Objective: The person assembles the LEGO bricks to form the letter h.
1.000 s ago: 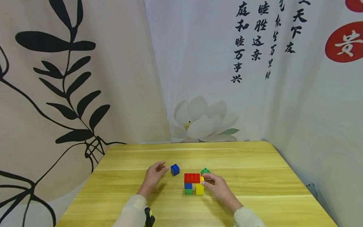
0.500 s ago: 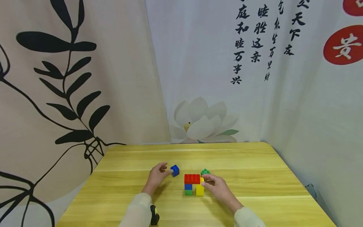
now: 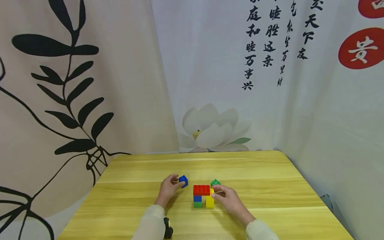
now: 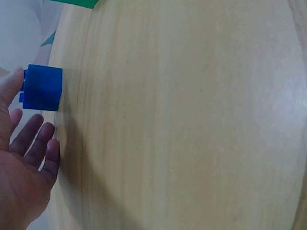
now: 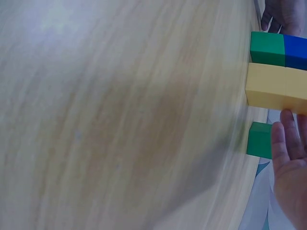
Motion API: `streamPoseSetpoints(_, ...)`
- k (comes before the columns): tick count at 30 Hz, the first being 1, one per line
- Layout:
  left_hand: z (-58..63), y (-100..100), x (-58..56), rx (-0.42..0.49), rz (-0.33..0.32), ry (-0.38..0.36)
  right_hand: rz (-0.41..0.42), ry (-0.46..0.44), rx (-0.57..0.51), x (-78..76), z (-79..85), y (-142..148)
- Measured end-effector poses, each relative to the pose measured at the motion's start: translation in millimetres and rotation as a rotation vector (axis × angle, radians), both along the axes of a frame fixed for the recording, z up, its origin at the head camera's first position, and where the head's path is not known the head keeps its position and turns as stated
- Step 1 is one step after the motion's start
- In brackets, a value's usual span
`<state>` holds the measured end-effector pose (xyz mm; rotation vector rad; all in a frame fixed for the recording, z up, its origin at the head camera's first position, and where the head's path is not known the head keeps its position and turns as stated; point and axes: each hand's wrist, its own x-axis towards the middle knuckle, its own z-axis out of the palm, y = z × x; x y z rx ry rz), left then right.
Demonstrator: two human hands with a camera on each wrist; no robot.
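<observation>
A blue toy building block [image 3: 183,181] stands at the left on the table. My left hand [image 3: 169,188] is beside it, the thumb overlapping its near side in the head view. In the left wrist view the studded side of the blue block [image 4: 42,87] faces the thumb, and the other fingers are loosely spread. A small structure has a red brick [image 3: 201,190] on top, bridging a blue-over-green stack [image 3: 197,201] and a yellow block [image 3: 210,202]. My right hand [image 3: 229,199] pinches the upper right part of the yellow block between thumb and index finger.
A green block [image 3: 215,182] stands just behind the structure, partly hidden by it and the right hand. Everything is on a wooden table [image 3: 255,166]. A printed cloth [image 3: 144,100] hangs behind the table's far edge.
My left hand has moved right and reached the blue block, its thumb coming in front of it. My right hand stays at the yellow block. The head view has shifted slightly.
</observation>
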<state>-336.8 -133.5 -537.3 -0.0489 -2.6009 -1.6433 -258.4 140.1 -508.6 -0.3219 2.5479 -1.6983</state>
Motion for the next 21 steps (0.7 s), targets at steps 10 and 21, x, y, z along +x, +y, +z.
streamPoseSetpoints(10, -4.7, 4.6, -3.4, -0.005, 0.039, 0.027, -0.003, -0.008, -0.006, 0.4, -0.1, -0.8)
streamPoseSetpoints(21, -7.4, 3.3, -3.9, -0.046, 0.029, 0.059, -0.010, -0.012, -0.007, 0.4, -0.2, -1.1)
